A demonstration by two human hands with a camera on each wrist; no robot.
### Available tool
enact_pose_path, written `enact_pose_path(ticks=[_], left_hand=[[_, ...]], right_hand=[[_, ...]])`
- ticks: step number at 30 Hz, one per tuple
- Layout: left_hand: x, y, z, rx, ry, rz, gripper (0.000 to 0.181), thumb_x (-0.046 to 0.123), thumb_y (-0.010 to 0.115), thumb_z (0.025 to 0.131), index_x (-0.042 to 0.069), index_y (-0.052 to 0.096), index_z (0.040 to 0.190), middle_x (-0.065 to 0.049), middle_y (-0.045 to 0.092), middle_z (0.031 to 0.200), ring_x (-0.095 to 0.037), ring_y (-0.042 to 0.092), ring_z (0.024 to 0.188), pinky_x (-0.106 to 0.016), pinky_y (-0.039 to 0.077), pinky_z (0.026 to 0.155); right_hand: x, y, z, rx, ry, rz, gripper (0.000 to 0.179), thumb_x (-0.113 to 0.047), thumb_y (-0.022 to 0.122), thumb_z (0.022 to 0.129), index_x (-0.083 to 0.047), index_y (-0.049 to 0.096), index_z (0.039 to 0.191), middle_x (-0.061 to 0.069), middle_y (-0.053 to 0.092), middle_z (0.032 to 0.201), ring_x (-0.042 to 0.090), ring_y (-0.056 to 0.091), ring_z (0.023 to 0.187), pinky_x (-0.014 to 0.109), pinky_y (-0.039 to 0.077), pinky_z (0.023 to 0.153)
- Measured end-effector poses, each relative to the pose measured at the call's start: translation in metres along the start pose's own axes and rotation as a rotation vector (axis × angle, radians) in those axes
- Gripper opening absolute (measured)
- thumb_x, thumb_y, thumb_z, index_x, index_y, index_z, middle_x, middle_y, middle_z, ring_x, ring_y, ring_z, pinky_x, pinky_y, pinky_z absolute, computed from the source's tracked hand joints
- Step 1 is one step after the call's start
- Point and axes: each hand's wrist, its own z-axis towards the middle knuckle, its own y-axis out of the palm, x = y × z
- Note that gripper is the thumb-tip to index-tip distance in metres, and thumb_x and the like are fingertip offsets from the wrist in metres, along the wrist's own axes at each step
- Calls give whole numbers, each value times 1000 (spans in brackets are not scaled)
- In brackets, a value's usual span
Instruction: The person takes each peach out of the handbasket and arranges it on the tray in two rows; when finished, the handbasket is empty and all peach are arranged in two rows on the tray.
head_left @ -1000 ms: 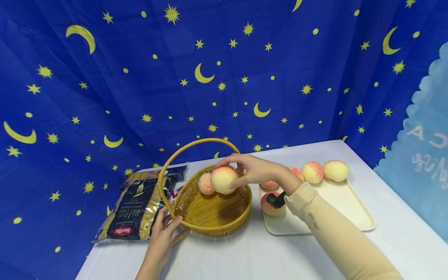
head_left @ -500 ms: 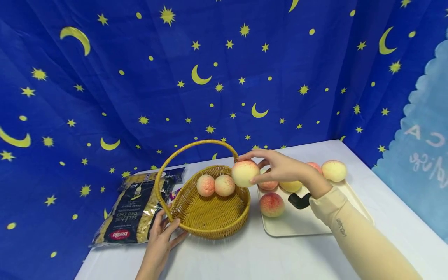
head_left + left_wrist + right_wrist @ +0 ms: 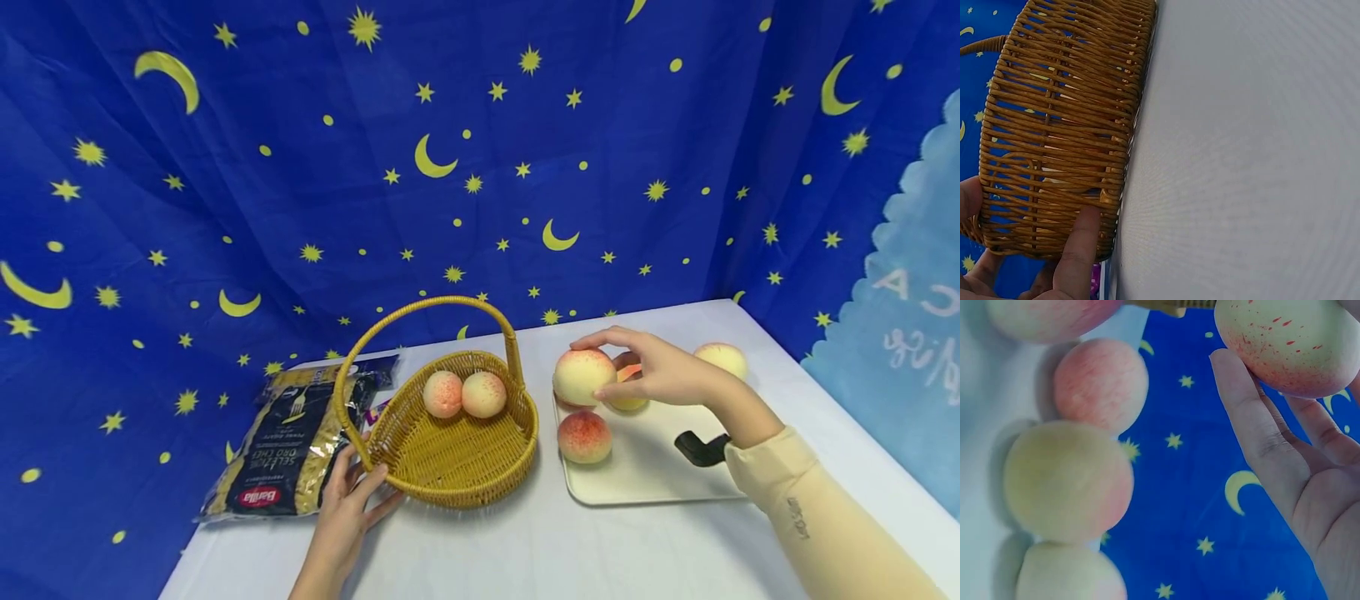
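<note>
My left hand (image 3: 341, 521) grips the near left side of the yellow wicker basket (image 3: 457, 462), by the foot of its tall handle. In the left wrist view one finger (image 3: 1079, 250) lies along the basket's woven outer wall. Two peaches (image 3: 483, 395) sit side by side at the back of the basket. My right hand (image 3: 667, 368) holds a pale peach with a red-speckled top (image 3: 583, 375) between thumb and fingers, over the left end of the cream tray (image 3: 652, 483). A redder peach (image 3: 585, 438) lies on the tray just in front of it.
Several more peaches line the tray's back edge, partly behind my right hand; a pale one (image 3: 722, 360) sits at the back right. A Barilla pasta bag (image 3: 281, 450) lies left of the basket. A blue star-and-moon curtain (image 3: 480, 167) hangs behind the white table (image 3: 495, 558).
My right hand has moved right with the peach, from over the basket to over the tray. The second peach in the basket has come into view. My left hand stays at the rim.
</note>
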Motion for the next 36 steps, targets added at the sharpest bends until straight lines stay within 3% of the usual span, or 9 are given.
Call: enact_pose_path(ticks=[9,14,18,21,31,36], left_hand=[[2,1,1,5,-19,16,68,18,65,108,30,30,166,-18,31,169,-32,52,142,-53,65,106],[3,2,1,9,-23,24,68,18,63,109,30,29,166,-18,30,170,-36,50,145,-53,65,106],[3,2,0,12,-20,25,68,17,62,109,31,28,167,-19,29,171,-39,46,149,-53,64,106],[3,3,-1,17,-19,26,69,16,62,109,30,27,167,-19,29,170,-39,46,149,-54,64,106],[3,3,-2,19,-18,26,68,17,62,109,30,27,167,-19,29,170,-38,47,148,-53,65,105],[4,4,-2,21,-18,21,69,16,62,109,29,27,167,-20,28,171,-41,45,150,-53,64,106]], right_hand=[[15,-2,-27,34,-3,-12,62,-20,88,91,-12,61,145,15,61,150,26,73,112,29,66,93],[25,-3,-39,66,-15,-52,58,-21,88,91,-15,64,143,10,64,147,14,69,117,26,64,98],[31,-3,-49,95,-21,-66,57,-21,89,90,-16,65,142,9,61,149,-3,55,124,23,63,98],[36,-2,-54,111,-24,-67,57,-19,89,90,-14,65,141,10,59,147,-7,49,125,23,63,96],[51,2,-65,89,24,-76,64,-19,87,92,0,57,146,25,57,149,3,70,112,25,66,93],[56,4,-68,84,21,-85,62,-19,85,93,-2,58,146,25,58,151,4,67,116,27,66,93]])
